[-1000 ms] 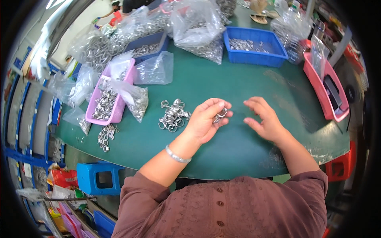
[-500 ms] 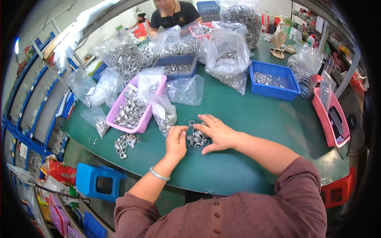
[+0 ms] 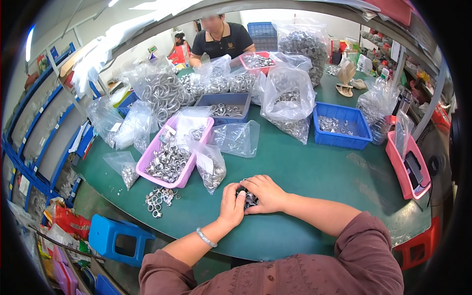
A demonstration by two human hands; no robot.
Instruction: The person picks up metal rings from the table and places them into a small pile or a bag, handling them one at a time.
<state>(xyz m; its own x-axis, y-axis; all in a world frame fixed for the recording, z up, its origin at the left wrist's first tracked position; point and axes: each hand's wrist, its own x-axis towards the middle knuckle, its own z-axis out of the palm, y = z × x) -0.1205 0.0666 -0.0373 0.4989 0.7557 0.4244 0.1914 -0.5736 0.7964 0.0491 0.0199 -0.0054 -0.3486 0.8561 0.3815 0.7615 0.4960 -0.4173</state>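
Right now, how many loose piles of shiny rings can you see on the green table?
2: one ring pile between the left hand and right hand, and another pile by the pink basket's near end. Others may be hidden.

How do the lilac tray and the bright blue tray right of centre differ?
The lilac tray is heaped with metal pieces; the blue tray holds only a scatter. A clear bag lies in the lilac tray; none shows in the blue tray. Both stand on the table.

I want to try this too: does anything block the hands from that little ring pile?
Nothing visible does: the left hand and right hand curve right around the pile. The nearest bag is farther off, to the left.
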